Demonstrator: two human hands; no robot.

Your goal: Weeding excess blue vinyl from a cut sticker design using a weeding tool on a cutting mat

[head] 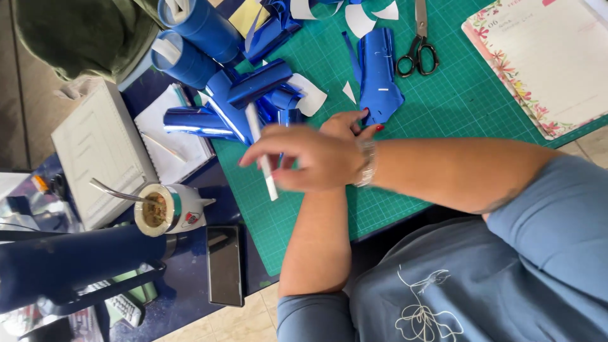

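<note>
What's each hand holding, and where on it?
Right hand pinches a white strip near its middle, though blurred. Left hand, mostly hidden, rests by blue foil; hold unclear.

my hands (316, 155) cross over the cutting mat (443, 101), among foil scraps (378, 76). scissors (418, 44) lie on the mat beyond them, a notepad (544, 57) at its edge. off the mat sit a cup with a straw (164, 209), a phone (224, 265) beside it and a flask (69, 263) near both

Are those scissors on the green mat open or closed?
Closed. The scissors lie flat on the green cutting mat, blades together in one narrow point, the two black handle loops side by side.
</note>
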